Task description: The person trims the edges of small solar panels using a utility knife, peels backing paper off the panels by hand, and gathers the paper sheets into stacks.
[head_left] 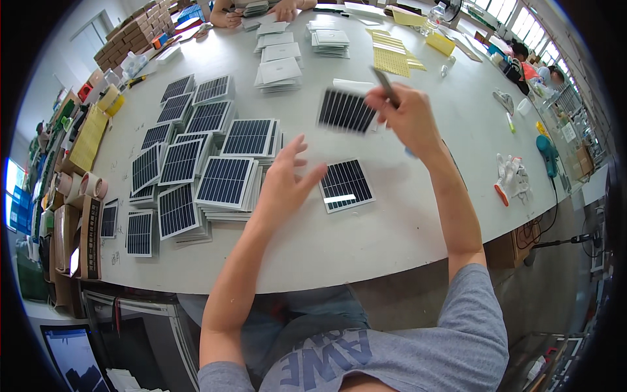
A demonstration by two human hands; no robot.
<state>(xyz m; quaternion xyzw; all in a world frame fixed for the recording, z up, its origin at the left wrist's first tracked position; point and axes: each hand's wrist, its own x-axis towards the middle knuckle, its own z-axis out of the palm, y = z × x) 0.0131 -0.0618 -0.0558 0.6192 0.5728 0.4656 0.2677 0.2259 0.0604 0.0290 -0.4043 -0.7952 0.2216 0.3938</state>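
Note:
My left hand [284, 179] hovers over the table with its fingers apart and nothing in it. Just right of it lies a single small solar panel [347, 185], dark with thin light lines and a white border. My right hand [408, 117] grips a slim dark grey tool [386, 87], whose kind I cannot make out. At the same fingertips a second solar panel [345, 111], blurred by motion, appears pinched by its right edge. Left of my left hand are several stacks of similar solar panels [225, 181].
White square pieces [279, 70] stand in stacks farther back, near another person's hands [285, 9]. Yellow sheets [392, 54] lie back right. White gloves [513, 178] and a teal corded tool [547, 155] rest at the right edge; cardboard boxes [134, 39] and tape rolls [91, 185] are left.

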